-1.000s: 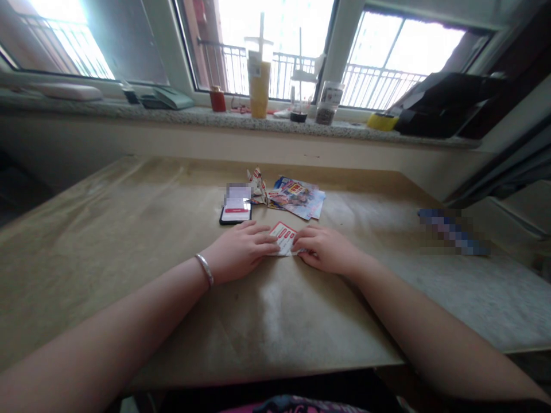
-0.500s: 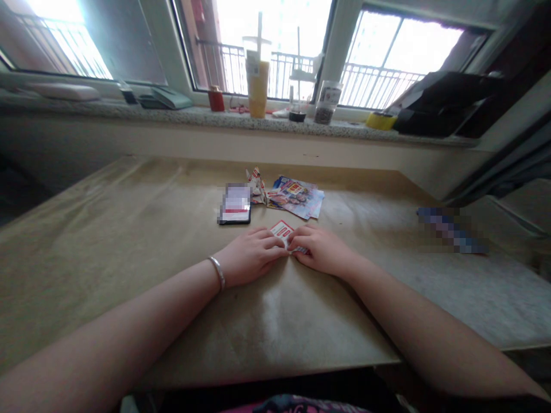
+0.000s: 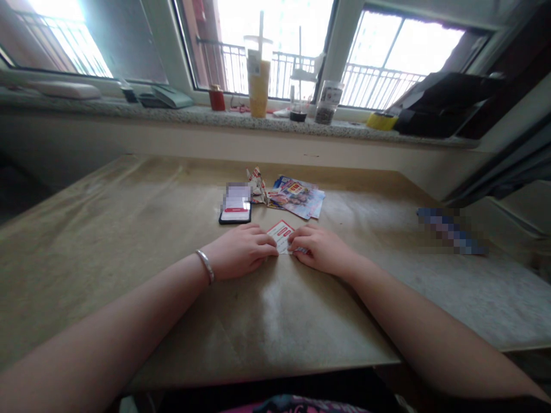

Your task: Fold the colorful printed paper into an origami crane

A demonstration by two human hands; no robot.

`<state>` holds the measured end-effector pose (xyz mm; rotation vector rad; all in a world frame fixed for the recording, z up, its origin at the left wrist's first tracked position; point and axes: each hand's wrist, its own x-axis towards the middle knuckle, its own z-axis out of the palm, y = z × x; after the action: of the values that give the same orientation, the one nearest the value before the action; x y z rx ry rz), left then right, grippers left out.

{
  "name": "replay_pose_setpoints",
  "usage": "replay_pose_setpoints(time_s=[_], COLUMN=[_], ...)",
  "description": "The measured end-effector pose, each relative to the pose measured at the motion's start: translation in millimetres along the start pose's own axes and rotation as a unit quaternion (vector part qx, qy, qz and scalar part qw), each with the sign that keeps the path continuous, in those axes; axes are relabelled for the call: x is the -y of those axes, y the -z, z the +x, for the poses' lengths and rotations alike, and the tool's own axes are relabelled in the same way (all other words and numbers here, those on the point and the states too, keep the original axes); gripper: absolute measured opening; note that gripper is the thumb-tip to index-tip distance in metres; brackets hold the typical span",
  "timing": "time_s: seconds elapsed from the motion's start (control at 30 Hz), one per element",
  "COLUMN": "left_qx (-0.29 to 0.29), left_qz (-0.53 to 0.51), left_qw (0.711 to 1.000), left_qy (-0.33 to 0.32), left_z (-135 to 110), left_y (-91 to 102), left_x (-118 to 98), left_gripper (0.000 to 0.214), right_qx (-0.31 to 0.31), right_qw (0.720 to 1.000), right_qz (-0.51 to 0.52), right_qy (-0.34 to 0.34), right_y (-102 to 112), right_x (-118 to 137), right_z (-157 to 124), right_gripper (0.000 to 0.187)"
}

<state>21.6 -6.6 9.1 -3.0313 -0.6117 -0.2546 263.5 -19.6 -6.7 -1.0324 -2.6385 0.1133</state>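
Observation:
A small white sheet of paper (image 3: 280, 234) with red print and a red border lies on the table, one corner pointing away from me. My left hand (image 3: 243, 251) wears a silver bangle; its fingers are closed together on the paper's left edge. Across from it, my right hand (image 3: 321, 249) has its fingers bent in and pinched on the right side of the paper. Both hands rest low against the tabletop, and they hide the paper's side corners.
Beyond my hands lie a phone (image 3: 235, 211) with a lit screen, a crumpled printed wrapper (image 3: 258, 188) and colourful printed leaflets (image 3: 297, 196). A blurred blue item (image 3: 451, 230) is at the right on the table (image 3: 172, 321). Cups, including a tall yellow drink (image 3: 258, 86), stand on the windowsill.
My left hand has slid left, away from my right hand, uncovering more of the paper's middle and near part. My right hand stays almost in place.

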Motion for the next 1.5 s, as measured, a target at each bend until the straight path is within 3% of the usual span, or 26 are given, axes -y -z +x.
replay_pose_setpoints(time_s=[0.73, 1.5], left_qx=[0.024, 0.107], left_qz=[0.026, 0.0], left_qw=[0.999, 0.99], left_qy=[0.003, 0.087], left_z=[-7, -26], left_y=[14.6, 27.0], left_x=[8, 20], left_gripper=[0.022, 0.02], right_qx=[-0.006, 0.014], right_qw=[1.0, 1.0], right_qz=[-0.004, -0.003], right_qy=[0.008, 0.011], right_y=[1, 4], right_x=[1, 2], right_z=[0, 0], right_gripper=[0.014, 0.015])
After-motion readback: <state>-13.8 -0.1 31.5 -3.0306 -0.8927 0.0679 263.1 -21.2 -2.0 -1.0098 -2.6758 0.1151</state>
